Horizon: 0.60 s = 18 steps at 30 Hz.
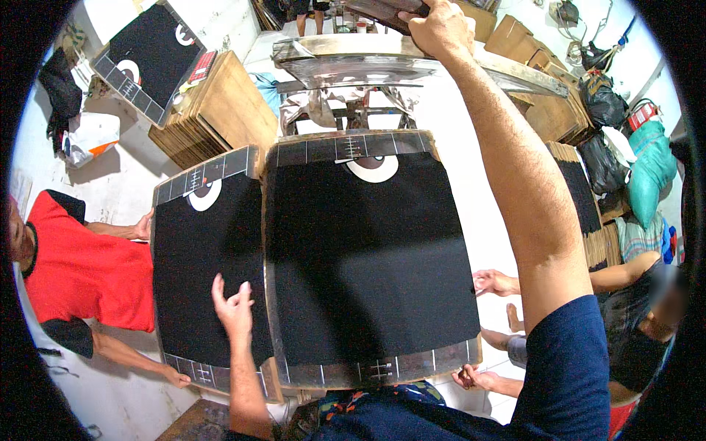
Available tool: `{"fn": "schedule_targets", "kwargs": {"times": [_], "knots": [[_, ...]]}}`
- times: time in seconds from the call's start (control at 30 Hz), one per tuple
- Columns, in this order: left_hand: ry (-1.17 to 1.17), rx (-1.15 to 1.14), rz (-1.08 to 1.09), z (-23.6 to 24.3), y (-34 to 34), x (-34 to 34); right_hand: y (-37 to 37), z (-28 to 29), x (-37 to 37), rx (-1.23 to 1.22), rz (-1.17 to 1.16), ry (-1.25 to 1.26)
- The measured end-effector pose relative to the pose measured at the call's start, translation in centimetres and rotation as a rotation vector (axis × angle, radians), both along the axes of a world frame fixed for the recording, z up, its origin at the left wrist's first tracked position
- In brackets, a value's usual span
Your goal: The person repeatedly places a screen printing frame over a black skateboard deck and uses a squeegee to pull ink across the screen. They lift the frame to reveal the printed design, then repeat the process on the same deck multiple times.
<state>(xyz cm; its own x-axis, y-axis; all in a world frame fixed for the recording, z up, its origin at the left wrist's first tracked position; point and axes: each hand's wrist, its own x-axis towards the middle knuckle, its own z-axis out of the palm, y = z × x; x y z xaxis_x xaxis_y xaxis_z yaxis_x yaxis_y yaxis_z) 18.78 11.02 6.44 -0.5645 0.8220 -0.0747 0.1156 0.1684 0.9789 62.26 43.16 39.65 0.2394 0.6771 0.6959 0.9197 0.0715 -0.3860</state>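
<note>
In the head view, two boards lie side by side before the person: the left board [235,165] bears a black cloth [195,250], the right board [305,152] a wider black sheet [382,294], each with a round print near its far edge. The left hand [235,307] is over the left cloth, its grip apart and empty; whether it touches, I can't tell. The right hand [441,29], raised far forward, has its grip clamped on a dark block [386,10]. Co-workers' hands are at both outer edges.
</note>
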Motion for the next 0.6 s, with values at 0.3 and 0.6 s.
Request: {"fn": "schedule_targets", "kwargs": {"times": [0.3,0.6], "knots": [[0.681,-0.419,0.362,-7.8,-5.9,-30.0,-1.2,1.2,-2.0,-0.052,-0.032,-0.023],[0.691,-0.589,0.315,-15.2,-16.1,-42.8,-0.4,1.2,-1.3,-0.09,0.028,-0.044]]}}
